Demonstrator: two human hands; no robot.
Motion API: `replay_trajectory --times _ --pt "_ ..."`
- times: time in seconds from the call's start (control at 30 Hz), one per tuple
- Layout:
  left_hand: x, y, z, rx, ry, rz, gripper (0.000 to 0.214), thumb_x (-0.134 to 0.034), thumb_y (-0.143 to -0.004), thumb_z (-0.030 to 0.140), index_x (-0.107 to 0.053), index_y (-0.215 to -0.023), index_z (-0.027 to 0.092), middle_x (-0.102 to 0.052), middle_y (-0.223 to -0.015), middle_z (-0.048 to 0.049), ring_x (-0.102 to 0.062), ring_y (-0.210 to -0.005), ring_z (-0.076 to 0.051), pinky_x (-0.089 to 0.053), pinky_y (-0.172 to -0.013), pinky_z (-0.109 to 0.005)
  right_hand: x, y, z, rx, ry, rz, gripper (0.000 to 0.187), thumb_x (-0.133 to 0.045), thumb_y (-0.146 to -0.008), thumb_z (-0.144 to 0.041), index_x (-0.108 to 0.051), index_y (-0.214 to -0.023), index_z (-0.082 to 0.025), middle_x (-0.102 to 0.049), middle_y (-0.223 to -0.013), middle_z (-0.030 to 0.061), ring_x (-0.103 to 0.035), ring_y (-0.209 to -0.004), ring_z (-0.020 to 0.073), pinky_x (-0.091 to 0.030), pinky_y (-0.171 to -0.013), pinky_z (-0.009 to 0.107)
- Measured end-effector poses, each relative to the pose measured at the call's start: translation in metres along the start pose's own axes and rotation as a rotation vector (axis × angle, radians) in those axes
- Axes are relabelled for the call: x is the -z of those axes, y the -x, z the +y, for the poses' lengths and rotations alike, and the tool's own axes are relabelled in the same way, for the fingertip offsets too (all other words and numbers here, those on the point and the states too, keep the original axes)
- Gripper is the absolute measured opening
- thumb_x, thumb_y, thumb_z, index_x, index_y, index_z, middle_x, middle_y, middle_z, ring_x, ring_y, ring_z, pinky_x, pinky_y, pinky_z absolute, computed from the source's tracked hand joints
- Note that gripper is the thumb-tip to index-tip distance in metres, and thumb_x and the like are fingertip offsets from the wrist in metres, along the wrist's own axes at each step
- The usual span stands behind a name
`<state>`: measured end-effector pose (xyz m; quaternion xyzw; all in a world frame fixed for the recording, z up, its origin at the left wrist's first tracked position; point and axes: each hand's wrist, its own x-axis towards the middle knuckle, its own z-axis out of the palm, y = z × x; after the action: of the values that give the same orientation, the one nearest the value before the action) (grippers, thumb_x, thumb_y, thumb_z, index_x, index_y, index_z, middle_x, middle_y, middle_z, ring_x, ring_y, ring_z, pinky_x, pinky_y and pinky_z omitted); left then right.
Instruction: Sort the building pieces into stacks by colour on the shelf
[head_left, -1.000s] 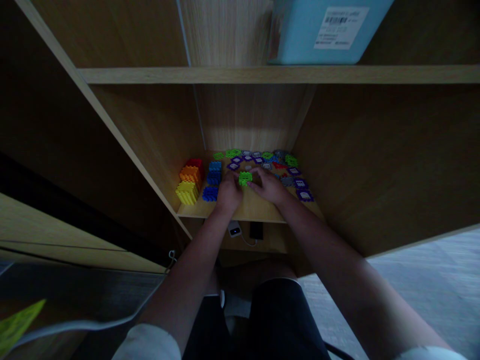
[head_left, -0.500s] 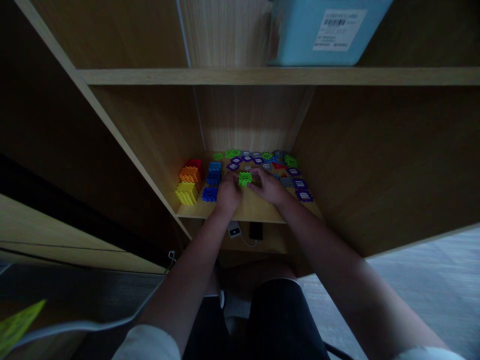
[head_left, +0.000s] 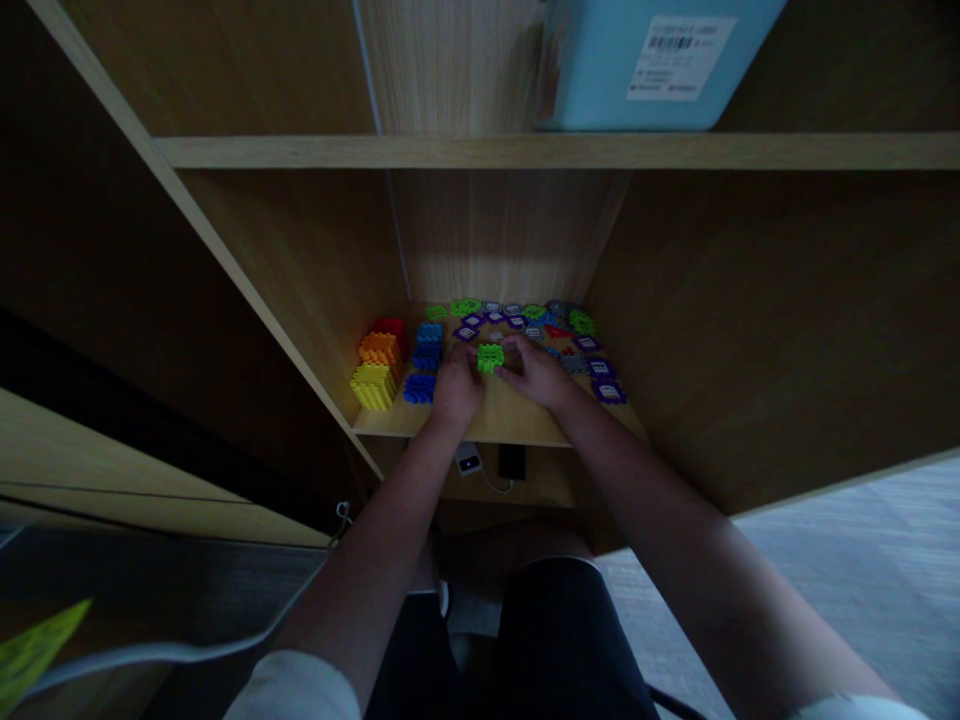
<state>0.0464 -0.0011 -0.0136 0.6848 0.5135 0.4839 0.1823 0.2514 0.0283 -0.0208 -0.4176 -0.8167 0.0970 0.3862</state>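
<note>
A small stack of bright green notched plastic building tiles (head_left: 490, 358) is at the middle of the low shelf, between my hands. My left hand (head_left: 456, 385) is closed, its fingertips at the stack's left side. From the other side my right hand (head_left: 536, 370) has thumb and forefinger at the stack's right edge. Left of my left hand are stacks of blue tiles (head_left: 420, 388). Farther left stand taller stacks of yellow tiles (head_left: 373, 387), orange tiles (head_left: 379, 348) and red tiles (head_left: 390, 328).
Purple window-patterned tiles (head_left: 607, 391), green tiles (head_left: 582, 321) and grey tiles (head_left: 574, 364) lie along the shelf's back and right. A blue bin (head_left: 630, 90) stands on the upper shelf (head_left: 450, 152). Below sit a white device (head_left: 468, 458) with a cable and a black object (head_left: 512, 462).
</note>
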Motion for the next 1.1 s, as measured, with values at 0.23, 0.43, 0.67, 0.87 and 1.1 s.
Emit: replay_trajectory --times 0.23,0.43,0.67,0.87,1.1 --pt "0.002 0.012 0.021 -0.154 -0.172 0.039 0.024 -0.061 -0.098 0.014 -0.063 -0.122 0.017 -0.071 -0.124 -0.0173 -0.066 -0.127 -0.033 -0.051 -0.115 -0.049 -0.001 0.000 0.001 -0.017 -0.024 -0.023 0.057 -0.079 -0.088 -0.034 -0.054 -0.140 -0.026 -0.073 -0.137 0.0153 -0.074 -0.122 0.0331 -0.059 -0.106 0.053" --pt "0.007 0.023 0.037 -0.227 -0.371 -0.254 0.029 -0.055 -0.107 0.039 -0.075 -0.100 0.020 -0.077 -0.094 -0.0145 -0.074 -0.096 -0.030 -0.058 -0.093 -0.042 -0.002 0.000 0.004 0.004 -0.030 -0.025 0.062 -0.078 -0.085 -0.031 -0.054 -0.141 -0.021 -0.073 -0.134 0.0171 -0.074 -0.121 0.0332 -0.060 -0.105 0.050" --pt "0.003 0.022 0.036 -0.179 -0.448 -0.369 0.038 -0.054 -0.107 0.041 -0.081 -0.090 0.021 -0.078 -0.082 -0.0136 -0.076 -0.082 -0.029 -0.058 -0.083 -0.042 0.008 0.003 -0.001 -0.071 -0.022 0.129 0.033 -0.052 -0.109 -0.051 -0.061 -0.130 -0.026 -0.078 -0.120 0.0117 -0.075 -0.114 0.0306 -0.061 -0.103 0.051" --pt "0.006 0.022 0.041 -0.176 -0.493 -0.421 0.044 -0.050 -0.108 0.044 -0.082 -0.090 0.021 -0.078 -0.083 -0.0159 -0.076 -0.082 -0.032 -0.057 -0.081 -0.044 0.021 -0.020 0.017 -0.068 0.162 0.214 0.031 -0.045 -0.110 -0.032 -0.072 -0.125 -0.023 -0.078 -0.124 0.0131 -0.071 -0.119 0.0323 -0.054 -0.112 0.053" --pt "0.007 0.023 0.038 -0.212 -0.571 -0.436 0.047 -0.044 -0.110 0.043 -0.082 -0.095 0.020 -0.080 -0.087 -0.0162 -0.077 -0.080 -0.031 -0.057 -0.074 -0.043 0.005 -0.100 0.030 0.165 0.093 -0.148 0.034 -0.076 -0.078 -0.012 -0.083 -0.104 -0.031 -0.084 -0.117 -0.0001 -0.075 -0.113 0.0281 -0.057 -0.108 0.045"
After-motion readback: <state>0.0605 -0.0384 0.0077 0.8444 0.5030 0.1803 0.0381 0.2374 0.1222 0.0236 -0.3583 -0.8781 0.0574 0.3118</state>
